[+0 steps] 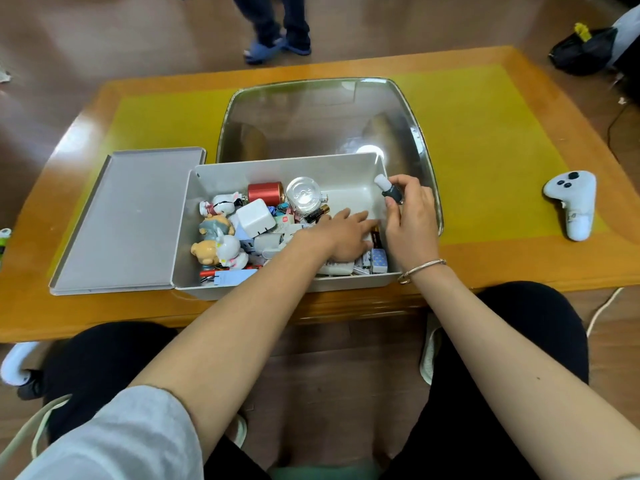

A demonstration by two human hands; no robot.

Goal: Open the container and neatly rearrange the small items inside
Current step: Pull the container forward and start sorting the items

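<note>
A grey open container (346, 166) stands at the table's near edge, its grey lid (128, 220) lying flat beside it on the left. Small items fill its left and middle: toy figurines (221, 237), a white charger (252, 218), a red tin (265, 192), a clear round jar (304, 195). My right hand (410, 220) pinches a small dark bottle with a white cap (389, 188) over the container's right end. My left hand (341, 235) reaches in with straight fingers and rests on items at the bottom right, hiding some of them.
A large clear plastic tray (325, 116) sits right behind the container. A white game controller (573, 202) lies on the yellow mat (485, 133) at the right. A person's legs (277, 26) stand beyond the table. A black bag (585, 50) is on the floor.
</note>
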